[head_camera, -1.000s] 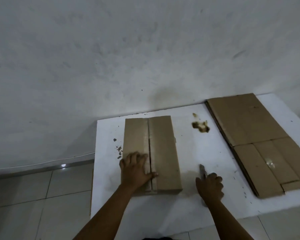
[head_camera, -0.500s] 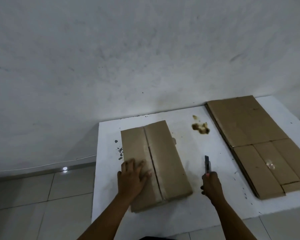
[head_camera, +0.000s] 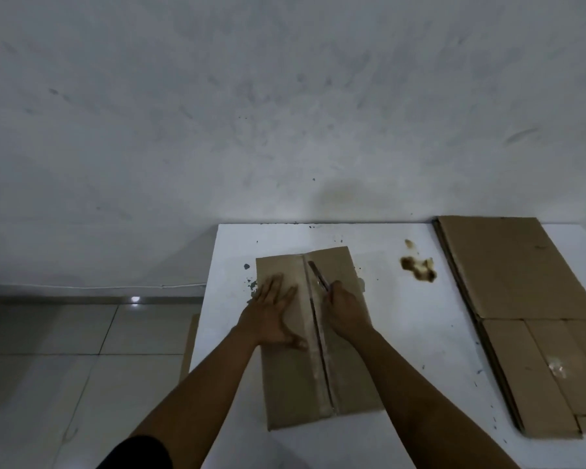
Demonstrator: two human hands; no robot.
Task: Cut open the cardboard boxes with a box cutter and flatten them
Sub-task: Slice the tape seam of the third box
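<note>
A closed brown cardboard box (head_camera: 295,380) lies on the white table (head_camera: 416,333), its taped centre seam running away from me. My left hand (head_camera: 273,313) presses flat on the box's left flap, fingers spread. My right hand (head_camera: 344,308) grips the box cutter (head_camera: 317,273) over the right flap. The cutter's blade points toward the far end of the seam, close to the tape.
A stack of flattened cardboard (head_camera: 521,309) covers the table's right side. A brown stain (head_camera: 418,267) marks the table between box and stack. A grey wall stands right behind the table. Tiled floor (head_camera: 65,350) lies to the left, with a cardboard piece (head_camera: 189,343) leaning by the table edge.
My right hand has lifted the box cutter from the table beside the box and brought it over the seam. The box has come closer to me; my left hand stays flat on it.
</note>
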